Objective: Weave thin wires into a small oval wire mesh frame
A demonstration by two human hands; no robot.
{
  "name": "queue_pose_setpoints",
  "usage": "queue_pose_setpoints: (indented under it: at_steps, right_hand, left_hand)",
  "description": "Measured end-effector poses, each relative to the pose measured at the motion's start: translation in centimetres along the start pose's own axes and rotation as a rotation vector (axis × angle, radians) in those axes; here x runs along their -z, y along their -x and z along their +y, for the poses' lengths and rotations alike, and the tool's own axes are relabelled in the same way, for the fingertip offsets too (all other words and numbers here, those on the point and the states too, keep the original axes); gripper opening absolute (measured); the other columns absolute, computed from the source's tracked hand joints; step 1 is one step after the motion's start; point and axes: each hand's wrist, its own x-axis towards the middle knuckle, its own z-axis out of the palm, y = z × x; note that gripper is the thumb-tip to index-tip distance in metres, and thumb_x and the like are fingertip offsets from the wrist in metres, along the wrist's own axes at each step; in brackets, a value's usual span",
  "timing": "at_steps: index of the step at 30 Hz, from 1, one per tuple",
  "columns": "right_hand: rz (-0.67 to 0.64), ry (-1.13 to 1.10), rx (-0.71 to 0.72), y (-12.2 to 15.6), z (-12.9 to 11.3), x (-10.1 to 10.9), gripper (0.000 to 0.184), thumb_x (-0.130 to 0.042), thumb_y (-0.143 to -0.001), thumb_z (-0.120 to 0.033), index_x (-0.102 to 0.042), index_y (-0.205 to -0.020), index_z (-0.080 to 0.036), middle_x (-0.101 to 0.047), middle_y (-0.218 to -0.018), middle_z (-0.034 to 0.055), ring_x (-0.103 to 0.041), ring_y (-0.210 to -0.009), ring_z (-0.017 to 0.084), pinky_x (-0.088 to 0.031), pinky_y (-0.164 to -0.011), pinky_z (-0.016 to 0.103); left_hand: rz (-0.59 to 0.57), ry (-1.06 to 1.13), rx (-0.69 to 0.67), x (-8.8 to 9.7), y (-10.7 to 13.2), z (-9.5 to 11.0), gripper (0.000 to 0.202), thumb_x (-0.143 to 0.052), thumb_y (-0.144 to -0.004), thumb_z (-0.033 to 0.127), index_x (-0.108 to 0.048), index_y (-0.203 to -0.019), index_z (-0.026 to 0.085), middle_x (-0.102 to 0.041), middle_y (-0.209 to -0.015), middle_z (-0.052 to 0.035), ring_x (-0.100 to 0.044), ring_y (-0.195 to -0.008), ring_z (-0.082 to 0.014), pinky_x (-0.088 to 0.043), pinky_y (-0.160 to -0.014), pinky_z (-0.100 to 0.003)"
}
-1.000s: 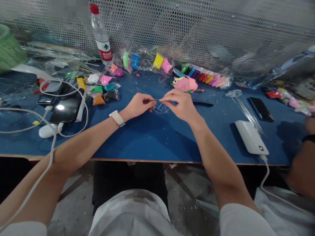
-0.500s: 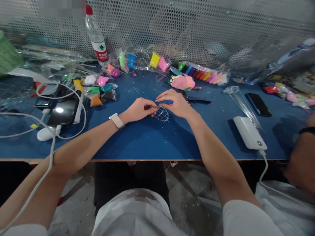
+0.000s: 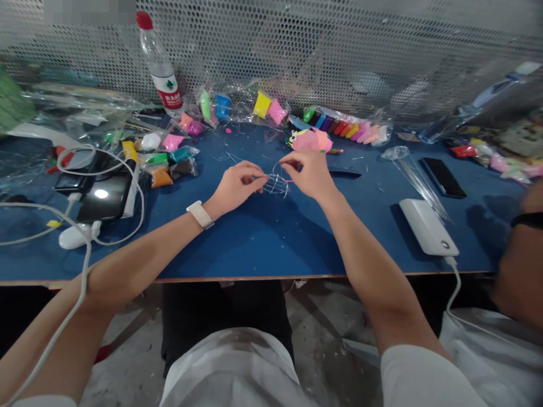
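Note:
A small silvery wire mesh frame [image 3: 277, 184] is held just over the blue table [image 3: 254, 243]. My left hand [image 3: 240, 185] pinches its left edge between thumb and fingers. My right hand [image 3: 311, 174] is closed in a pinch at the mesh's upper right, on a thin wire end. A thin pink strand pokes out by the right fingers; whether they hold it too I cannot tell. Behind my right hand lies a pink clay fish-like figure [image 3: 309, 139] with a yellow face. A dark-handled tool [image 3: 345, 174] is partly hidden by that hand.
Clay packets [image 3: 161, 176] lie to the left, near phones [image 3: 104, 195] and white cables. A water bottle [image 3: 163, 79] stands at the back by a perforated metal panel [image 3: 271, 51]. On the right are a white power bank [image 3: 428, 226], a black phone [image 3: 443, 177] and another person's arm [image 3: 521, 254].
The mesh has been tilted and raised slightly, so it looks flatter. My right hand has shifted a little right and now pinches a wire end. The view has shifted slightly.

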Motion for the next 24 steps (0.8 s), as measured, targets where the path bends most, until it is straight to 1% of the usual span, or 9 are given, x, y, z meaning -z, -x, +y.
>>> queue_pose_setpoints:
  at_steps: [1, 3, 5, 8, 11, 14, 17, 20, 24]
  right_hand:
    - [0.08, -0.016, -0.056, -0.1, 0.5, 0.3, 0.009, -0.081, -0.096, -0.02, -0.088, -0.096, -0.025, -0.084, -0.093, 0.0054, -0.076, -0.082, 0.024, -0.066, -0.087, 0.047]
    - [0.2, -0.091, -0.14, -0.3, 1.1, 0.6, 0.003, -0.084, -0.092, -0.021, -0.085, -0.092, -0.024, -0.083, -0.086, 0.0046, -0.077, -0.077, 0.024, -0.067, -0.081, 0.045]
    - [0.248, -0.208, -0.2, -0.5, 1.0, 0.7, 0.006, -0.089, -0.091, -0.026, -0.084, -0.091, -0.024, -0.083, -0.084, 0.004, -0.079, -0.074, 0.023, -0.067, -0.072, 0.041]
    - [0.286, -0.379, -0.226, -0.3, -0.7, 0.3, 0.024, -0.096, -0.09, -0.045, -0.082, -0.096, -0.026, -0.085, -0.09, 0.0036, -0.082, -0.076, 0.022, -0.067, -0.064, 0.035]
    - [0.312, -0.465, -0.181, 0.2, -3.1, -0.7, 0.042, -0.096, -0.089, -0.065, -0.081, -0.098, -0.027, -0.087, -0.095, 0.0038, -0.085, -0.084, 0.022, -0.07, -0.069, 0.034]
    - [0.241, -0.499, -0.169, 1.0, -4.9, -2.1, 0.05, -0.093, -0.087, -0.075, -0.084, -0.095, -0.027, -0.088, -0.093, 0.0049, -0.086, -0.089, 0.024, -0.072, -0.078, 0.039]
    - [0.179, -0.535, -0.171, 1.5, -5.5, -3.4, 0.051, -0.098, -0.081, -0.076, -0.087, -0.09, -0.027, -0.089, -0.101, 0.0059, -0.086, -0.092, 0.025, -0.072, -0.083, 0.042]
    - [0.197, -0.585, -0.178, 1.7, -5.5, -4.0, 0.049, -0.101, -0.078, -0.074, -0.088, -0.088, -0.028, -0.089, -0.1, 0.0052, -0.085, -0.09, 0.025, -0.072, -0.086, 0.044]
    - [0.227, -0.583, -0.21, 1.6, -5.7, -3.7, 0.049, -0.099, -0.079, -0.076, -0.087, -0.087, -0.029, -0.087, -0.093, 0.0036, -0.084, -0.086, 0.026, -0.073, -0.091, 0.048]
  left_hand:
    - [0.052, 0.015, 0.027, -0.1, 0.0, 0.0, 0.011, -0.083, -0.1, 0.025, -0.088, -0.092, 0.019, -0.083, -0.103, -0.0082, -0.076, -0.066, -0.0114, -0.061, -0.067, -0.028]
    - [0.104, 0.08, 0.106, -0.2, 0.0, 0.2, 0.018, -0.08, -0.104, 0.022, -0.084, -0.087, 0.018, -0.077, -0.08, -0.0052, -0.073, -0.062, -0.0126, -0.059, -0.064, -0.028]
    - [0.14, 0.193, 0.208, -0.4, -0.1, 0.3, 0.02, -0.076, -0.107, 0.017, -0.079, -0.087, 0.017, -0.071, -0.07, -0.0027, -0.074, -0.063, -0.0141, -0.059, -0.064, -0.028]
    - [0.245, 0.419, 0.349, -0.6, -0.2, 0.5, 0.016, -0.071, -0.106, 0.008, -0.069, -0.096, 0.019, -0.073, -0.076, -0.0006, -0.08, -0.069, -0.0158, -0.063, -0.071, -0.029]
    - [0.309, 0.616, 0.423, -0.6, -0.4, 0.6, 0.022, -0.068, -0.107, 0.005, -0.058, -0.096, 0.021, -0.075, -0.081, 0.0003, -0.084, -0.079, -0.0176, -0.066, -0.082, -0.032]
    - [0.326, 0.715, 0.441, -0.7, -0.4, 0.6, 0.025, -0.07, -0.105, 0.006, -0.054, -0.093, 0.021, -0.078, -0.087, -0.0006, -0.085, -0.087, -0.0171, -0.065, -0.087, -0.032]
    - [0.304, 0.735, 0.423, -0.9, -0.3, 0.4, 0.024, -0.077, -0.101, 0.008, -0.057, -0.097, 0.021, -0.082, -0.094, -0.0022, -0.083, -0.086, -0.015, -0.061, -0.081, -0.028]
    - [0.262, 0.704, 0.391, -1.1, -0.2, 0.1, 0.029, -0.085, -0.093, 0.009, -0.06, -0.099, 0.021, -0.083, -0.094, -0.0022, -0.081, -0.085, -0.0137, -0.059, -0.078, -0.027]
    - [0.236, 0.635, 0.357, -1.0, -0.3, -0.1, 0.03, -0.091, -0.089, 0.012, -0.064, -0.098, 0.021, -0.083, -0.091, -0.0019, -0.08, -0.091, -0.0131, -0.057, -0.077, -0.024]
